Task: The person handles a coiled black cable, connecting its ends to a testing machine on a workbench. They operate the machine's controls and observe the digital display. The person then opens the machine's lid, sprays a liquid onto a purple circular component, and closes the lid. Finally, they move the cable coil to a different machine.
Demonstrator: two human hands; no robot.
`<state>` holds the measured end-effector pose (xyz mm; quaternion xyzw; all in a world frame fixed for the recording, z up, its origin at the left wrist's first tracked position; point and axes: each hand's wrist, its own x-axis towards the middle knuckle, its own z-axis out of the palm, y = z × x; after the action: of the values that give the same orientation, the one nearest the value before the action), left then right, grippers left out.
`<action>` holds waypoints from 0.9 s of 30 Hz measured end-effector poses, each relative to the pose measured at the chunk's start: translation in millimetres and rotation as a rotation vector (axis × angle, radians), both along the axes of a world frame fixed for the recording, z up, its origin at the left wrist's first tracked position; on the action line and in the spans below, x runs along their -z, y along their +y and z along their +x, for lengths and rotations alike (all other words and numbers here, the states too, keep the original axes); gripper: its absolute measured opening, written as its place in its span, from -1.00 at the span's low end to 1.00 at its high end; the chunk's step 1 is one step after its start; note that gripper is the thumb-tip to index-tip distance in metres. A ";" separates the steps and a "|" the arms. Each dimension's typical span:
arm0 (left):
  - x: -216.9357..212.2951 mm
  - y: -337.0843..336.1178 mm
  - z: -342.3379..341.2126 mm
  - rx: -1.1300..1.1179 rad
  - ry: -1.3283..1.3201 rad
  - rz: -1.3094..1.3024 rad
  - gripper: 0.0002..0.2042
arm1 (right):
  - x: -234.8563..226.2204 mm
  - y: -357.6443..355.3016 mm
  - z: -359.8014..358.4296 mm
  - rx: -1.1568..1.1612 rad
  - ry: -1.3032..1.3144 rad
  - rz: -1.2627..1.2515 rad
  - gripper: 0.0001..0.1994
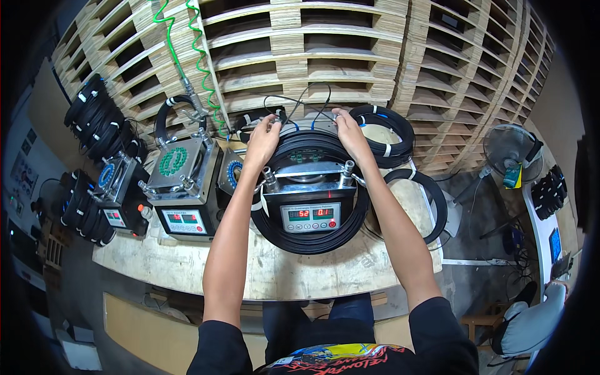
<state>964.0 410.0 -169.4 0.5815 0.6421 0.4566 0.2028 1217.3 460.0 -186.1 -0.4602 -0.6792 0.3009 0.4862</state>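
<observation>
A large coil of black cable hangs around the polishing machine in front of me, whose panel shows lit red digits. My left hand is at the far left of the coil, its thumb and fingers pinched on a thin black cable end. On the far right, my right hand pinches another thin cable end. Thin black leads arch and cross between the two hands, with bits of blue near the machine's back. What lies exactly between the fingertips is too small to make out.
To the left stand a second machine with a green ring of parts on top and a smaller machine. More cable coils lie on the right of the wooden table. Stacked pallets rise behind. A fan and another person are at right.
</observation>
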 end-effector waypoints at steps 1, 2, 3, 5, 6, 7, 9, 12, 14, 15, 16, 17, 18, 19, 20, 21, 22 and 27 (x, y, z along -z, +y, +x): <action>0.9 0.9 0.1 -0.008 0.019 0.001 -0.44 | 0.2 0.3 0.1 -0.003 0.007 0.011 -0.55; 1.0 0.3 0.1 -0.019 0.038 0.002 -0.43 | 0.2 0.0 -0.8 0.003 0.009 0.022 -0.57; 1.1 -0.6 -0.1 -0.029 0.057 0.003 -0.43 | 0.5 -0.8 -1.6 0.008 0.011 0.033 -0.58; 0.1 -1.7 0.0 -0.019 0.059 0.022 -0.45 | 1.1 -1.8 -1.8 0.012 0.027 0.053 -0.59; -1.0 -1.9 0.5 -0.013 0.060 0.034 -0.46 | 1.4 -2.0 -1.5 0.010 0.041 0.062 -0.59; -1.9 -2.6 0.7 0.003 0.045 0.045 -0.47 | 1.7 -2.3 -1.3 0.007 0.055 0.071 -0.59; -7.1 -4.8 4.2 0.039 0.015 0.072 -0.50 | 1.7 -0.3 -0.4 0.013 0.057 0.053 -0.56; -9.8 -12.8 3.0 0.096 -0.035 0.048 -0.53 | 1.3 -1.7 -3.8 0.037 0.038 0.022 -0.54; -8.9 -7.7 3.2 0.077 -0.009 0.096 -0.54 | -1.5 -3.4 -0.7 0.044 0.017 -0.003 -0.53; -8.8 -8.0 4.4 0.072 0.004 0.115 -0.54 | -4.5 -4.0 0.5 0.048 -0.022 0.018 -0.54; -8.5 -9.6 4.0 0.067 0.017 0.133 -0.54 | -2.7 -6.6 -2.1 0.039 -0.032 0.018 -0.54; -9.0 -10.7 5.1 0.077 0.013 0.118 -0.52 | -1.8 -6.4 -1.2 0.038 -0.041 0.023 -0.54; -10.2 -11.1 5.9 0.072 0.015 0.109 -0.51 | -1.4 -5.9 0.6 0.038 -0.050 0.029 -0.55; -11.8 -11.1 6.5 0.067 0.017 0.100 -0.49 | -1.8 -4.3 2.0 0.038 -0.048 0.045 -0.56; -11.0 -13.2 4.8 0.054 0.018 0.087 -0.48 | -3.8 -6.5 0.7 0.032 -0.036 0.043 -0.56; -10.8 -13.9 4.3 0.038 0.036 0.066 -0.47 | -6.0 -8.6 -0.1 0.027 -0.025 0.041 -0.57; -11.0 -13.8 3.9 0.022 0.054 0.045 -0.46 | -8.0 -10.8 -1.2 0.022 -0.013 0.039 -0.58; -10.1 -10.9 2.4 0.017 0.080 0.041 -0.48 | -11.3 -13.5 -1.8 0.032 -0.041 0.016 -0.61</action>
<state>966.4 399.2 -159.2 0.6087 0.6351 0.4445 0.1689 1215.5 446.6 -174.7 -0.4733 -0.6839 0.2782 0.4806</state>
